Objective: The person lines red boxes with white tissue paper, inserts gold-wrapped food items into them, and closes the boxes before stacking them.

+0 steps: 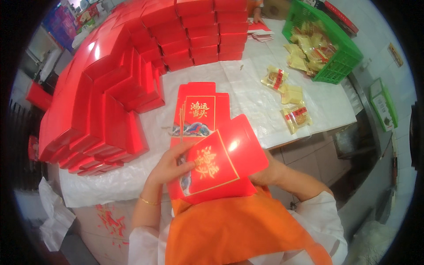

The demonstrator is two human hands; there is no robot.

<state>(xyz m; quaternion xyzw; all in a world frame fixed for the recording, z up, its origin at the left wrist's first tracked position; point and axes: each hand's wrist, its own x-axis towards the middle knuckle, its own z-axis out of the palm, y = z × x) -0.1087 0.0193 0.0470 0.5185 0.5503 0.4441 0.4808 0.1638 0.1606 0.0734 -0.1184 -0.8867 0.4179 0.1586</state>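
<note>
A red printed carton (212, 165) with gold edging is held against the orange apron, tilted, its end flap (246, 142) raised to the right. My left hand (175, 162) grips its left side, thumb on the printed face. At its right side is my right hand (270, 172), the fingers hidden behind the carton. Just beyond lie overlapping flat red cartons (198, 112) on the white-covered table (245, 86).
Stacked red boxes (202, 36) wall the back and left. On the right are wrapped pastries (298, 116) and a green plastic crate (347, 59) tipped with more spilling out. Another person's hand (257, 15) touches folded red card at the back.
</note>
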